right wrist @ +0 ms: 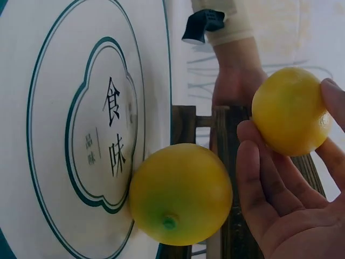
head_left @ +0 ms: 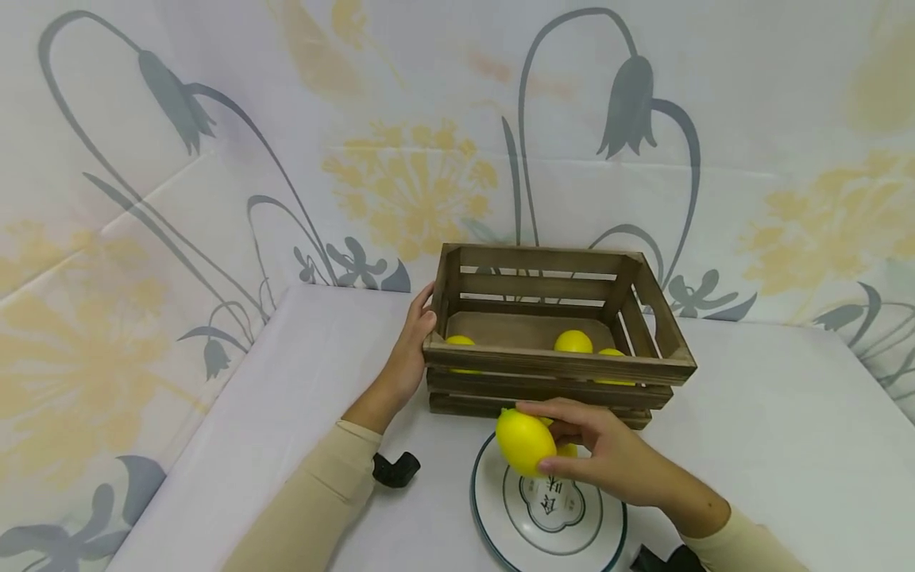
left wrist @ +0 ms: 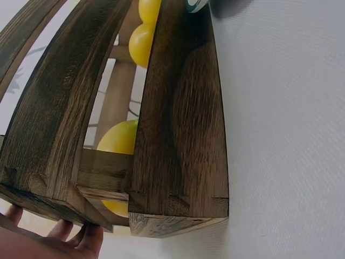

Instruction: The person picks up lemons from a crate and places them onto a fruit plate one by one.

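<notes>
My right hand (head_left: 608, 453) pinches a lemon (head_left: 525, 442) between thumb and fingers above a white plate (head_left: 493, 500) with a dark rim. A second lemon (right wrist: 181, 194) sits on the plate, mostly hidden by the hand in the head view. Behind the plate stands a brown slatted wooden crate (head_left: 557, 363). Inside it are a lemon (head_left: 460, 340) at the left and two more at the right, one a lemon (head_left: 573, 342) fully above the front slat. My left hand (head_left: 410, 342) rests along the crate's left end, its fingertips touching the wood in the left wrist view.
A white cloth (head_left: 300, 381) covers the table. Behind the crate rises a flower-printed backdrop (head_left: 429, 119). A black wrist mount (head_left: 396, 470) shows at the left sleeve and another black piece (head_left: 665, 560) by the right sleeve.
</notes>
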A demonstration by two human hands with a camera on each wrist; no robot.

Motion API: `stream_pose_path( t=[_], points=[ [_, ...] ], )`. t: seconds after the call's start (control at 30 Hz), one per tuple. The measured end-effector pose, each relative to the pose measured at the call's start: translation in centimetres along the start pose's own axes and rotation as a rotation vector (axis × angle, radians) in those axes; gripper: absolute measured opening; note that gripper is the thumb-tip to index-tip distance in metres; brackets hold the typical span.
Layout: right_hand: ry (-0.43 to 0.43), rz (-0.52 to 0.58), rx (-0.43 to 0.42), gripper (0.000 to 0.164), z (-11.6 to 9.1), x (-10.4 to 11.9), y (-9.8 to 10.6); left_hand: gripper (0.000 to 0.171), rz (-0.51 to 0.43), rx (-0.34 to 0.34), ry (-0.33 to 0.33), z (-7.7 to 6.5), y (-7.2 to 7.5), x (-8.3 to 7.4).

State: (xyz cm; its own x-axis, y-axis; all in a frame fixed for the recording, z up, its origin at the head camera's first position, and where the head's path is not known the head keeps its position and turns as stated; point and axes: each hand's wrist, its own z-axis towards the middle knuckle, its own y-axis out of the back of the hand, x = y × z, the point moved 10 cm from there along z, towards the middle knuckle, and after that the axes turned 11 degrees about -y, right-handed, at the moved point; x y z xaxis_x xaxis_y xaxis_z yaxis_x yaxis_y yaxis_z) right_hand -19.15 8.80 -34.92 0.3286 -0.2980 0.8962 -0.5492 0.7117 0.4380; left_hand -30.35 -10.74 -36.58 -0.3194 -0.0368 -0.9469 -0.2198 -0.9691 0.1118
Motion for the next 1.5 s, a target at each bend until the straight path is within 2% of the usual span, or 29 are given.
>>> stream_pose_path(
  t=[0.23,0.37,0.5,0.67,1.23,1.5],
  points=[
    [-0.048,-0.018,-0.037,0.057,-0.4,-1.3,0.0,0.059,-0.022,-0.011,0.023,0.0,-0.3,0.3],
    [-0.062,0.001,-0.022,0.057,-0.3,-1.7,-0.3,0.057,-0.037,-0.027,0.049,-0.1,-0.1,0.6],
    [-0.065,0.007,0.000,0.058,-0.1,-1.7,-0.5,0.059,-0.054,-0.038,0.034,0.0,0.3,0.2],
    [-0.082,-0.013,0.007,0.059,0.0,-1.8,-0.7,0.061,-0.063,-0.049,0.052,-0.3,0.7,0.2],
    [-0.079,-0.088,0.008,0.056,-0.4,-1.3,-1.3,0.062,0.013,-0.033,0.047,-0.2,0.3,0.4],
    [-0.133,-0.089,0.041,0.057,-0.5,-1.6,-1.6,0.060,0.005,-0.036,0.038,-0.1,0.3,0.4]
  ],
)
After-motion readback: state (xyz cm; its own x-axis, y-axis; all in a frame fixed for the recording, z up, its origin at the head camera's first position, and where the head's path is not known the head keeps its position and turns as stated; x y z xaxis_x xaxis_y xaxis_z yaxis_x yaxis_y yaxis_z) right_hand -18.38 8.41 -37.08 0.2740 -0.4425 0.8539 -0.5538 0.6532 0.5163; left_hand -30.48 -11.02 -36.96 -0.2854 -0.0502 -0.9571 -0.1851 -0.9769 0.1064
